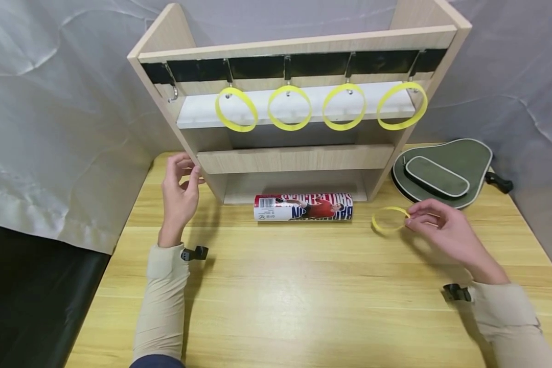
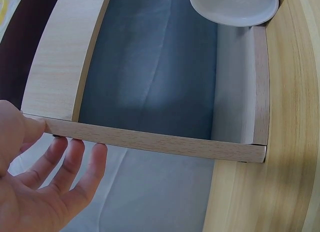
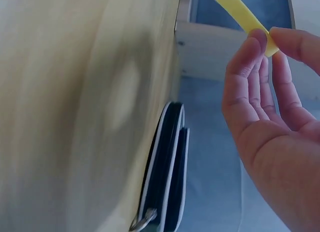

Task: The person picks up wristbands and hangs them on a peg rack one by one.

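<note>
My left hand [image 1: 179, 197] is at the left side panel of the wooden shelf [image 1: 294, 159]. The left wrist view shows the thumb on the panel's edge [image 2: 150, 138] and the fingers against its outer face, holding it between them. Over the table on the right, my right hand [image 1: 448, 235] pinches a yellow ring [image 3: 240, 13] between thumb and fingertips. Several more yellow rings [image 1: 270, 106] hang from metal hooks along the shelf's black strip [image 1: 257, 67]. The leftmost hook [image 1: 174, 93] carries no ring.
A red, white and blue printed tube [image 1: 303, 207] lies on the table [image 1: 303, 286] before the shelf's bottom opening. Right of the shelf rests a green racket case [image 1: 469, 158] with a black handle showing. Grey cloth [image 1: 64, 117] surrounds the table's back and sides.
</note>
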Demonstrator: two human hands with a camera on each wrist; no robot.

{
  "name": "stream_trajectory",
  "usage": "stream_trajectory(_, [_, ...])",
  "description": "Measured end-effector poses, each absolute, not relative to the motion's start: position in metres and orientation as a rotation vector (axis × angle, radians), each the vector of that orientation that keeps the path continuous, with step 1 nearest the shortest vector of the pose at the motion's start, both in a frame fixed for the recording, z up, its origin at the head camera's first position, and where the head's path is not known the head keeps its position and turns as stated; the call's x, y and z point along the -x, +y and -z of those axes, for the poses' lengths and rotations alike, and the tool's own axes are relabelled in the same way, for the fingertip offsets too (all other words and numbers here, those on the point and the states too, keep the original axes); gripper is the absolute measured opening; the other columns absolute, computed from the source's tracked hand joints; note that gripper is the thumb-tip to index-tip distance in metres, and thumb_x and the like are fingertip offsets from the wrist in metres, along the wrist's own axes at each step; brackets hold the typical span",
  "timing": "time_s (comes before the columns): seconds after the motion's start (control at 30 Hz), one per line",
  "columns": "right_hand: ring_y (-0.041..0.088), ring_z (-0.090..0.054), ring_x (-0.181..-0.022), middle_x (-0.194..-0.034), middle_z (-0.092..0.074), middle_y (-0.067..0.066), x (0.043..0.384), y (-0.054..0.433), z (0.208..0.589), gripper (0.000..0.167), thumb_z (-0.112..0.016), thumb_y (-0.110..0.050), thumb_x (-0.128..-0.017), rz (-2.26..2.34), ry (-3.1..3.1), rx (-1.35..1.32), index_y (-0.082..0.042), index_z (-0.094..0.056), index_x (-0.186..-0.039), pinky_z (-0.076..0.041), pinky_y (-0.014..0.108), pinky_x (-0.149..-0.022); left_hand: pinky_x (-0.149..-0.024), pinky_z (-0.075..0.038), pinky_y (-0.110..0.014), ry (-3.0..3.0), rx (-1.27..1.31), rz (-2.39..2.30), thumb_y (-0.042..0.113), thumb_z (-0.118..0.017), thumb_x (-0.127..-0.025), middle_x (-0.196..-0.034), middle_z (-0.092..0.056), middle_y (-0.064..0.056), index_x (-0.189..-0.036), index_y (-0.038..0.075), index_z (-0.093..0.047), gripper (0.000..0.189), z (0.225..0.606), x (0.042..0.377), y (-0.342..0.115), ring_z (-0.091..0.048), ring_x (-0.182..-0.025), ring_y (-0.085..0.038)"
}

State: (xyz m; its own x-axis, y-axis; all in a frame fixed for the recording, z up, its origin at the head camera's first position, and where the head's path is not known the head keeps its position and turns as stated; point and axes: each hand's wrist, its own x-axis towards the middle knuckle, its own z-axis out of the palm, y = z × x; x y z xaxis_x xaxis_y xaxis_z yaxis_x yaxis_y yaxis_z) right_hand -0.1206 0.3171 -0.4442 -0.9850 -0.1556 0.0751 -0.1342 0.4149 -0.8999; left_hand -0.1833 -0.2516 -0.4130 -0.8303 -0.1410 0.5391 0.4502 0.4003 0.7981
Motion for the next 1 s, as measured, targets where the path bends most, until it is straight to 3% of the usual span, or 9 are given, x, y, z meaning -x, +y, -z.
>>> stream_trajectory(0.43, [0.001, -0.077, -0.086, -0.098, -0.078, -0.009, 0.133, 0.287, 0.420, 0.024, -0.079, 0.013, -0.092, 1.808, 2.631, 0.472, 0.014, -0.066, -0.113, -0.064, 0.012, -0.075, -0.075, -0.065, -0.014, -2.121, 0.263, 1.450, -0.001, -0.058, -0.110, -0.117, -0.068, -0.020, -0.139, -0.010, -0.052, 0.031, 0.412, 0.184, -0.252, -0.066, -0.095, -0.013])
stream_trajectory(0.7, [0.002, -0.076, -0.088, -0.099, -0.077, -0.010, 0.139, 0.269, 0.400, 0.025, -0.078, 0.015, -0.091, 1.827, 2.673, 0.462, 0.011, -0.068, -0.114, -0.065, 0.013, -0.079, -0.075, -0.064, -0.013, -2.129, 0.255, 1.446, -0.001, -0.058, -0.110, -0.117, -0.068, -0.019, -0.139, -0.009, -0.053, 0.031, 0.412, 0.184, -0.251, -0.066, -0.095, -0.013])
stream_trajectory(1.0, [0.004, -0.077, -0.090, -0.103, -0.075, -0.002, 0.144, 0.236, 0.381, 0.024, -0.077, 0.018, -0.090, 1.985, 2.543, 0.603, 0.013, -0.066, -0.111, -0.067, 0.016, -0.082, -0.075, -0.064, -0.012, -2.120, 0.259, 1.448, 0.000, -0.058, -0.110, -0.116, -0.068, -0.019, -0.138, -0.010, -0.053, 0.030, 0.411, 0.184, -0.251, -0.065, -0.094, -0.014])
